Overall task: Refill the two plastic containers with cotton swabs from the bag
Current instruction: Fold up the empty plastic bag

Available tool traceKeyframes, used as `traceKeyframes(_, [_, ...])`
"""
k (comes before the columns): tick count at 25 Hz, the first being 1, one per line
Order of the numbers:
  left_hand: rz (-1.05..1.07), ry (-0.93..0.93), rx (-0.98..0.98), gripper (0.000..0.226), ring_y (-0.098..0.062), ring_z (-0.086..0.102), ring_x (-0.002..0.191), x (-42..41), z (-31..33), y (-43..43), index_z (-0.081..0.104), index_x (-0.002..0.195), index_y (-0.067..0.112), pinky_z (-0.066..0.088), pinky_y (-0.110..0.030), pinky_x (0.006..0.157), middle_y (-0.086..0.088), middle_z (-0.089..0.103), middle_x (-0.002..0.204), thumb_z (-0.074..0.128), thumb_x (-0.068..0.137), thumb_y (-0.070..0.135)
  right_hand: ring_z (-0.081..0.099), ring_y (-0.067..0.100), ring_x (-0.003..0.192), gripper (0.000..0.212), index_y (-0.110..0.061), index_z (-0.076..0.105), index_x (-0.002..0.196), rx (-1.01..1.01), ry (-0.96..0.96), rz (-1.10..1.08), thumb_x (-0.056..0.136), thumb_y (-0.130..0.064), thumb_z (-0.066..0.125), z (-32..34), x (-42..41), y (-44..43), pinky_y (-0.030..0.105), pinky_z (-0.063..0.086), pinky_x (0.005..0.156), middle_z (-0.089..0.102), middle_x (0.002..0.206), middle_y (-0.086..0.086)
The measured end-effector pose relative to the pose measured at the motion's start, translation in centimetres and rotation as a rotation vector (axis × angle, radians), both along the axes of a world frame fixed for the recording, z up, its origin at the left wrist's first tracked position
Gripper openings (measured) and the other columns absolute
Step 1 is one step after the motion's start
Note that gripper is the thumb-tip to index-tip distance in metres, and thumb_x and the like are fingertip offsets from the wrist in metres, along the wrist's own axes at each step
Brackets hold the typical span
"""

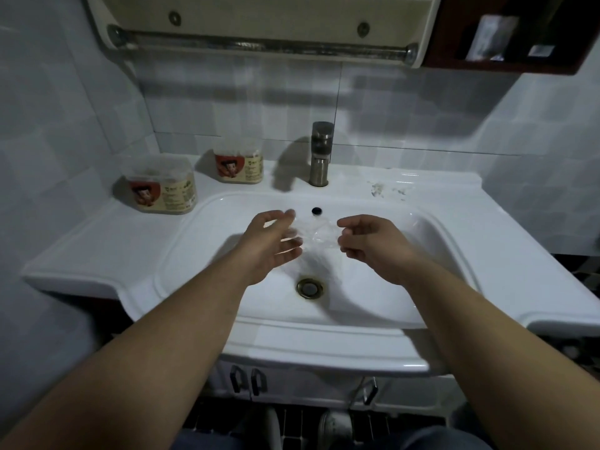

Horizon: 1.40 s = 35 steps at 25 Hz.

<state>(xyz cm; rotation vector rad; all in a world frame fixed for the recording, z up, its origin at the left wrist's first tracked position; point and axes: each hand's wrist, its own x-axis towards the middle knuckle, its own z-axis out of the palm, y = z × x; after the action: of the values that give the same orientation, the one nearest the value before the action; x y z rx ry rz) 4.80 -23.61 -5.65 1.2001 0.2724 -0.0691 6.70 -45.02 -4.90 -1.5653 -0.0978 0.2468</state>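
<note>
Over the sink [324,339] basin | left hand [272,241]: fingers straight, spread, touching clear bag [316,237] | right hand [367,241]: fingers curled, apparently pinching bag's edge | bag looks empty, blurred | back left on counter [97,248]: near container [162,186], far container [238,164], both lidded, seemingly stocked | progress: refill likely done; only bag disposal left

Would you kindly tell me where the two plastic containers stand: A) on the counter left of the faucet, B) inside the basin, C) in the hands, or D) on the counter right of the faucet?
A: the near container and the far container both stand on the counter left of the faucet.
</note>
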Motion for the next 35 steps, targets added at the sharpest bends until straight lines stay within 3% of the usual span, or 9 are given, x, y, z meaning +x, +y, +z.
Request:
traceKeyframes(4, [-0.112, -0.025, 0.072, 0.031, -0.022, 0.069, 0.079, -0.2, -0.4, 0.0, 0.063, 0.123, 0.003, 0.061, -0.027, 0.070, -0.010, 0.071, 0.088, 0.071, 0.093, 0.008, 0.058, 0.022, 0.075, 0.026, -0.010, 0.072, 0.100, -0.035, -0.036, -0.052, 0.085, 0.011, 0.068, 0.2, 0.2, 0.0, 0.027, 0.052, 0.069, 0.059, 0.097, 0.006])
traceKeyframes(7, [0.022, 0.045, 0.274, 0.022, -0.018, 0.066, 0.086, -0.2, -0.2, 0.3, 0.067, 0.117, 0.009, 0.055, -0.023, 0.056, -0.006, 0.067, 0.100, 0.067, 0.098, 0.020, 0.055, 0.021, 0.071, 0.024, -0.010, 0.072, 0.095, -0.023, -0.050, -0.095, 0.085, 0.012, 0.066, 0.3, 0.3, -0.4, 0.027, 0.052, 0.069, 0.060, 0.096, 0.006])
traceKeyframes(10, [0.122, -0.034, 0.436, 0.013, -0.019, 0.062, 0.096, 0.4, -0.2, 0.7, 0.069, 0.105, 0.019, 0.050, -0.025, 0.067, 0.004, 0.064, 0.098, 0.064, 0.099, 0.030, 0.051, 0.019, 0.064, 0.024, -0.007, 0.070, 0.094, -0.021, -0.020, -0.116, 0.086, 0.015, 0.061, 0.1, 0.5, -0.3, 0.028, 0.049, 0.065, 0.056, 0.086, 0.007])
traceKeyframes(13, [0.165, -0.178, 0.514, 0.006, -0.011, 0.068, 0.088, 0.6, -0.1, 0.3, 0.068, 0.088, 0.022, 0.052, -0.027, 0.078, 0.008, 0.072, 0.088, 0.070, 0.093, 0.023, 0.054, 0.018, 0.065, 0.019, -0.006, 0.070, 0.094, 0.031, -0.012, -0.125, 0.089, 0.010, 0.062, 0.1, 0.7, -0.3, 0.028, 0.051, 0.065, 0.059, 0.081, 0.007])
traceKeyframes(16, [0.171, -0.244, 0.394, 0.010, -0.008, 0.071, 0.077, 0.5, -0.2, 0.4, 0.062, 0.092, 0.018, 0.053, -0.024, 0.073, 0.004, 0.074, 0.083, 0.072, 0.093, 0.016, 0.065, 0.018, 0.075, 0.017, -0.004, 0.070, 0.102, 0.104, -0.032, -0.030, 0.086, 0.003, 0.073, 0.0, 0.6, -0.4, 0.026, 0.056, 0.074, 0.068, 0.084, 0.006])
traceKeyframes(22, [0.116, -0.236, 0.268, 0.005, -0.014, 0.068, 0.079, 0.2, 0.0, 0.0, 0.070, 0.092, 0.016, 0.059, -0.029, 0.076, -0.002, 0.069, 0.085, 0.070, 0.096, 0.018, 0.062, 0.014, 0.078, 0.016, -0.015, 0.072, 0.100, -0.104, -0.120, -0.205, 0.086, -0.010, 0.078, -0.1, 0.7, -0.3, 0.026, 0.052, 0.069, 0.069, 0.085, -0.003])
traceKeyframes(27, [0.080, -0.140, -0.014, 0.012, -0.019, 0.070, 0.082, 0.2, 1.0, -0.2, 0.054, 0.101, 0.020, 0.058, -0.037, 0.068, -0.004, 0.072, 0.095, 0.049, 0.108, 0.028, 0.065, 0.016, 0.107, 0.070, -0.033, 0.050, 0.133, -0.385, 0.061, 0.147, 0.074, -0.032, 0.089, -0.8, 0.3, -0.3, 0.032, 0.050, 0.085, 0.067, 0.116, -0.003])
traceKeyframes(31, [0.106, -0.121, -0.051, 0.015, -0.017, 0.067, 0.077, 0.5, 0.9, 0.3, 0.049, 0.108, 0.017, 0.051, -0.031, 0.063, -0.002, 0.079, 0.092, 0.042, 0.110, 0.030, 0.060, 0.021, 0.068, 0.016, -0.009, 0.069, 0.097, -0.473, -0.018, 0.140, 0.084, -0.005, 0.078, -1.2, 0.6, -0.4, 0.031, 0.049, 0.066, 0.065, 0.077, 0.008])
traceKeyframes(35, [0.296, -0.147, -0.057, 0.017, -0.014, 0.064, 0.069, 0.8, 0.8, 0.8, 0.050, 0.107, 0.015, 0.054, -0.028, 0.060, 0.003, 0.077, 0.082, 0.040, 0.111, 0.028, 0.052, 0.016, 0.052, 0.010, -0.008, 0.066, 0.085, -0.502, -0.013, 0.162, 0.088, -0.003, 0.073, -1.4, 0.4, -0.5, 0.029, 0.054, 0.059, 0.061, 0.074, 0.005])
